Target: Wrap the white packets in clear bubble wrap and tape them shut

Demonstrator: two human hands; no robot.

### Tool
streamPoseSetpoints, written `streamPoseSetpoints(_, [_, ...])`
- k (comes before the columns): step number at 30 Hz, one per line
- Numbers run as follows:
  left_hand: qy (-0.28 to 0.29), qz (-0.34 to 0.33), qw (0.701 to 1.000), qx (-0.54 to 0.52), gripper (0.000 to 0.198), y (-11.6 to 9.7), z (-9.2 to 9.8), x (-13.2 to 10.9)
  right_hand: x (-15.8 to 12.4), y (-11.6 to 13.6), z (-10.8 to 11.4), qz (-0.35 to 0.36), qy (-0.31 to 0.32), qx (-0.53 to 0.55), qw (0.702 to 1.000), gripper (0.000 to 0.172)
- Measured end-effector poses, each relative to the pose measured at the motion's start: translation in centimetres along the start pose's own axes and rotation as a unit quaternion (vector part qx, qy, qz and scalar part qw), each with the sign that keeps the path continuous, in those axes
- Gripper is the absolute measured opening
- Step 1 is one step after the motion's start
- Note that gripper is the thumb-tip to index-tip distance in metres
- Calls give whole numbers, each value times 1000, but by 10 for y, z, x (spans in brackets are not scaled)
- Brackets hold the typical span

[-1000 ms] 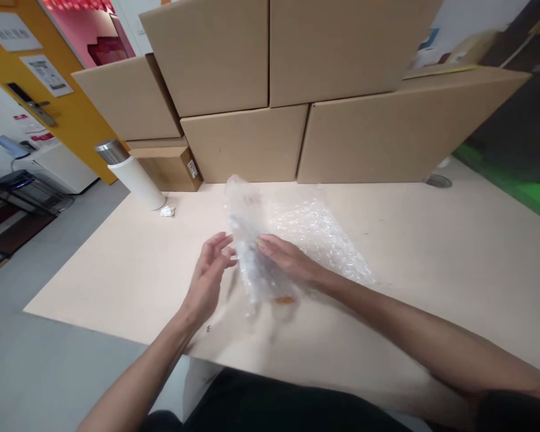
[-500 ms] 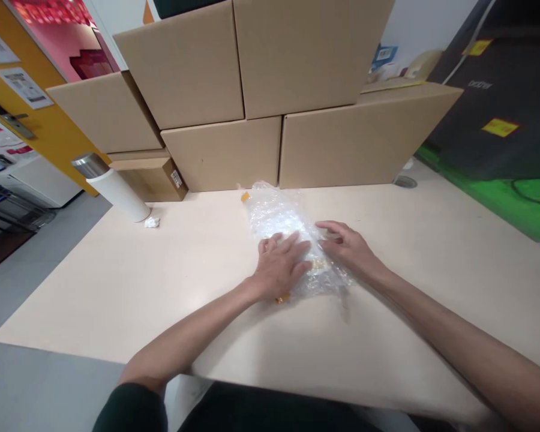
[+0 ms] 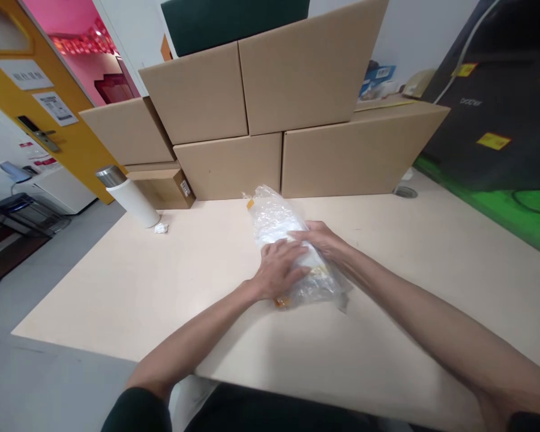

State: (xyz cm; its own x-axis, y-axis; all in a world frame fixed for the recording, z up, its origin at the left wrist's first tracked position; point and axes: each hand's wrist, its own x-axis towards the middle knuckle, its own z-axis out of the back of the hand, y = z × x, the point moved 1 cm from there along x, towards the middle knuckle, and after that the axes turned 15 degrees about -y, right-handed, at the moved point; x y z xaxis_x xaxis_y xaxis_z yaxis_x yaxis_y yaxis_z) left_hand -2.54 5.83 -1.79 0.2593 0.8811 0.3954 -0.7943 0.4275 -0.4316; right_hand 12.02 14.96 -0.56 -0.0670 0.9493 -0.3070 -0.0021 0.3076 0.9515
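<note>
A bubble-wrap package (image 3: 272, 215) lies flat on the pale table (image 3: 198, 258), with bits of orange-brown tape at its far left corner and near end. What is inside the clear wrap cannot be made out. My left hand (image 3: 279, 269) rests on the package's near left part, palm down and fingers spread. From the right, my right hand (image 3: 324, 240) reaches over the wrap's edge, its fingers stretched across the top close to my left fingertips. The wrap's right side is partly hidden under that hand.
Large cardboard boxes (image 3: 234, 171) are stacked along the table's back. At the left stand a white bottle (image 3: 135, 204) with a steel cap, a crumpled white scrap (image 3: 161, 228) and a small carton (image 3: 162, 187). A round dark grommet (image 3: 405, 192) sits at the back right.
My right hand has moved left from the package's right edge onto its top. My left hand stays pressed on the wrap. The camera view has tilted slightly upward.
</note>
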Motion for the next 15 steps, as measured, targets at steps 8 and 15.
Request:
streamPoseSetpoints(8, [-10,87,980,-179,62,35,104,12,-67,28,-1,31,223,42,974,38])
streamPoseSetpoints(15, [-10,276,756,-594,104,43,103,-32,-65,26,-37,53,134,133,981,40])
